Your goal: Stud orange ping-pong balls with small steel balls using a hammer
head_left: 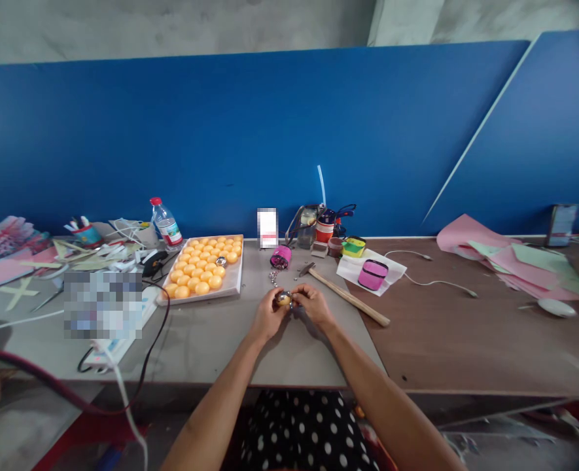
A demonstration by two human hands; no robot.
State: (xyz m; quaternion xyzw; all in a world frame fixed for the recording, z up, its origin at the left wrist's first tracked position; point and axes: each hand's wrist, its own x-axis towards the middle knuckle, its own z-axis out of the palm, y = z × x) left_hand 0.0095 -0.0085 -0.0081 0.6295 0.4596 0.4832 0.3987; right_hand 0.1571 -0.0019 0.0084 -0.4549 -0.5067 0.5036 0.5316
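My left hand (pixel 268 315) is closed around a small shiny ball (pixel 284 299), which looks yellow and silvery. My right hand (pixel 315 305) is pinched at the ball's right side; what its fingertips grip is too small to make out. Just beyond my hands, silvery bits like a short chain (pixel 273 277) lie below a purple and black pouch-like roll (pixel 280 256). A hammer (pixel 350 294) with a wooden handle lies to the right of my right hand. Left of my hands, a white tray (pixel 235 284) holds several orange balls and one silvery piece (pixel 221 261).
A water bottle (pixel 166 226), a power strip (pixel 122 333) and cables stand or lie on the left. A phone (pixel 268 227) leans at the back. On the right are a purple piece (pixel 373 274) on white paper, a white cable, pink sheets (pixel 519 265) and a mouse (pixel 557 307).
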